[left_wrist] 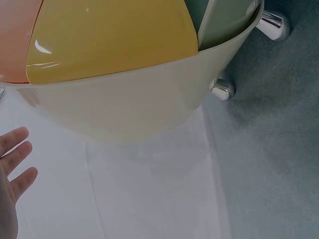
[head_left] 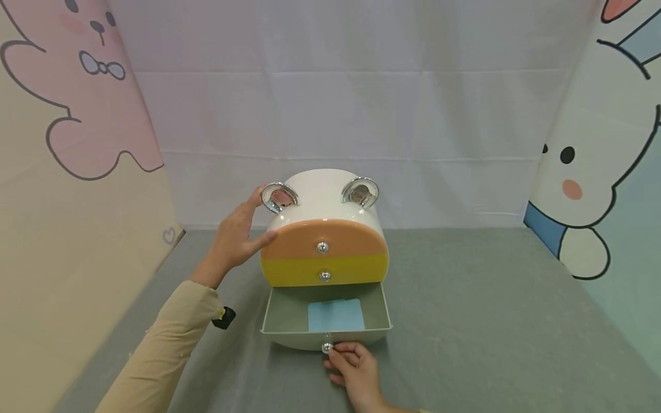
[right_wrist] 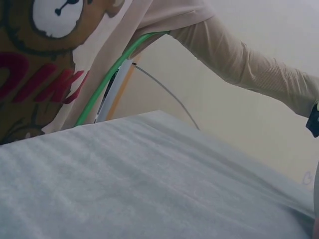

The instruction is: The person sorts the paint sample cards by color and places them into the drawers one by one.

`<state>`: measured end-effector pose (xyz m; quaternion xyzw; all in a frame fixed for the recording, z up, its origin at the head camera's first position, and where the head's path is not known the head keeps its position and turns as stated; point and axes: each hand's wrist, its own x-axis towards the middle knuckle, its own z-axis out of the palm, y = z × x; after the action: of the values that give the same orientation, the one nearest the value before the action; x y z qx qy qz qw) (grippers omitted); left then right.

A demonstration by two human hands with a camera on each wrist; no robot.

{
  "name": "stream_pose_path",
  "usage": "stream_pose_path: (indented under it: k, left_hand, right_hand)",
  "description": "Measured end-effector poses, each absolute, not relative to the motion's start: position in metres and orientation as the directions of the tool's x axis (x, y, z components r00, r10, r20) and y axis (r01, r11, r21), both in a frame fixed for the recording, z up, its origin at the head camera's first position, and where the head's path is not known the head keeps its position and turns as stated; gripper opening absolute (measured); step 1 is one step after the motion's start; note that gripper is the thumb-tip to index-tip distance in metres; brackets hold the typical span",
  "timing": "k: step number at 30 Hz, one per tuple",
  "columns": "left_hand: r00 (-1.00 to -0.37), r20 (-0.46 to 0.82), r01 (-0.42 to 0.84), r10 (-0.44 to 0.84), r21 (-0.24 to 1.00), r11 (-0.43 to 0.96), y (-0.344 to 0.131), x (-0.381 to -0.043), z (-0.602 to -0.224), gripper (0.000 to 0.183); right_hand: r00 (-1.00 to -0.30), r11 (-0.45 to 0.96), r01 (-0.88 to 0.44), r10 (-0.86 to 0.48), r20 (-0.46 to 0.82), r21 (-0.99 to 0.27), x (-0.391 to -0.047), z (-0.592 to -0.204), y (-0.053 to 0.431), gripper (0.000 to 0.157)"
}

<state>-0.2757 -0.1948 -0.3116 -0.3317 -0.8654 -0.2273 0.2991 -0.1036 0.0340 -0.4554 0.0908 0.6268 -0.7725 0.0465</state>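
A small rounded drawer box (head_left: 322, 192) with a white body and two silver ear-shaped trims stands on the table. Its orange drawer (head_left: 294, 240) and yellow drawer (head_left: 291, 272) are closed. The grey-green bottom drawer (head_left: 286, 312) is pulled out, with light blue cards (head_left: 335, 315) lying in it. My right hand (head_left: 357, 370) pinches the silver knob (head_left: 327, 347) of that drawer between thumb and finger. Against the box's upper left side rests my left hand (head_left: 234, 238), its thumb at the orange front and its fingers extended, partly behind the left ear trim (head_left: 279, 196).
Grey cloth covers the table (head_left: 480, 321). A white curtain (head_left: 341, 103) hangs behind the box, with cartoon-printed panels on both sides. Short silver feet (left_wrist: 223, 89) show under the box in the left wrist view. A dark wrist device (head_left: 224, 318) sits at the left sleeve.
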Motion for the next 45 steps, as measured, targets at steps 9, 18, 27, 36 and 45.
stream_pose_path:
  k: [9, 18, 27, 36, 45]
  left_hand:
    - [-0.603, 0.667, 0.707, 0.438, 0.193, 0.68, -0.195, -0.275, -0.311, 0.09]
    - [-0.613, 0.657, 0.703, 0.439, 0.2, 0.683, -0.196, -0.275, -0.311, 0.088]
    - [-0.604, 0.661, 0.704, 0.444, 0.183, 0.686, -0.196, -0.275, -0.31, 0.088]
    - [-0.592, 0.671, 0.715, 0.447, 0.18, 0.676, -0.195, -0.276, -0.31, 0.089]
    - [-0.59, 0.669, 0.714, 0.453, 0.17, 0.679, -0.195, -0.275, -0.31, 0.089]
  right_hand:
    - [-0.978, -0.21, 0.17, 0.082, -0.19, -0.963, -0.111, -0.453, 0.035, 0.025]
    - [-0.985, -0.177, 0.12, 0.105, -0.14, -0.977, -0.123, -0.453, 0.034, 0.026]
    - [-0.987, -0.146, 0.084, 0.123, -0.102, -0.986, -0.141, -0.454, 0.032, 0.026]
    - [-0.987, -0.112, 0.038, 0.153, -0.055, -0.993, -0.162, -0.457, 0.029, 0.023]
    - [-0.985, -0.099, -0.021, 0.174, 0.003, -0.995, -0.177, -0.458, 0.027, 0.021]
